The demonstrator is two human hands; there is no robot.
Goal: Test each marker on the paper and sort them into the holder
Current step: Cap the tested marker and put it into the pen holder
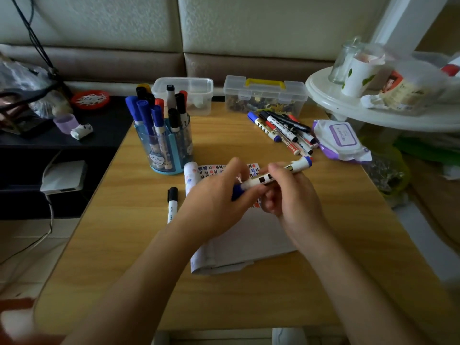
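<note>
A white marker with blue ends [278, 174] lies across both my hands above the paper [249, 240]. My left hand [219, 195] grips its blue cap end, and my right hand [288, 192] holds the barrel. The paper carries several colored scribbles near its rolled top edge. The blue holder [169, 148] stands at the table's back left, filled with several blue, black and red markers. A pile of loose markers [283, 130] lies at the back right. One black-capped marker [172, 204] rests on the table left of the paper.
Two clear plastic boxes [185, 94] [265, 95] stand along the table's far edge. A pack of wet wipes [341, 139] lies at the right edge. A white round stand [373, 113] with cups overhangs the back right. A dark shelf [62, 135] sits to the left.
</note>
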